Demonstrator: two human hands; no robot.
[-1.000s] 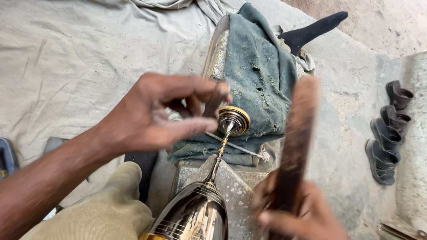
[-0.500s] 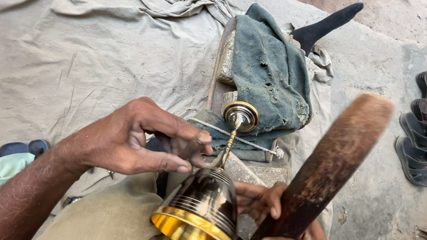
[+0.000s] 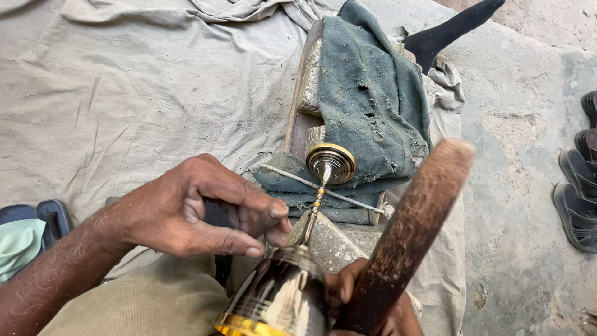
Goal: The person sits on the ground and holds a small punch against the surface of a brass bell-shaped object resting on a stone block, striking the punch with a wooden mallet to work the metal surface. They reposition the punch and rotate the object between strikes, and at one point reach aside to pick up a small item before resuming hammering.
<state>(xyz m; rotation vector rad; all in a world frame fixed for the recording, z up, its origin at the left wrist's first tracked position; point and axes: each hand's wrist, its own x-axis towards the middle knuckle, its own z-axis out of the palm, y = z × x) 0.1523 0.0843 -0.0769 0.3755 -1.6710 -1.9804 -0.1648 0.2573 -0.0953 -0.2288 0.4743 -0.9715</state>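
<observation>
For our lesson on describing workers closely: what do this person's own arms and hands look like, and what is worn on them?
Both hands are bare, with no gloves, rings or watch in view. The left hand joins a bare, hairy forearm; no sleeve shows on it. Of the right hand only the fingers and a few short nails show, so its arm cannot be judged.

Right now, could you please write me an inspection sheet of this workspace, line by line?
Surface: grey cloth sheet spread over a concrete floor.
Job's things: brass goblet lying stem-forward, its round foot against a green cloth pad; wooden mallet.
Clutter: thin cord across the pad's lower edge, stone block under the stem.
Hands: left hand pinched beside the goblet stem; right hand grips the mallet.
Cables: nothing seen.
Surroundings: dark sandals at the right edge.
</observation>
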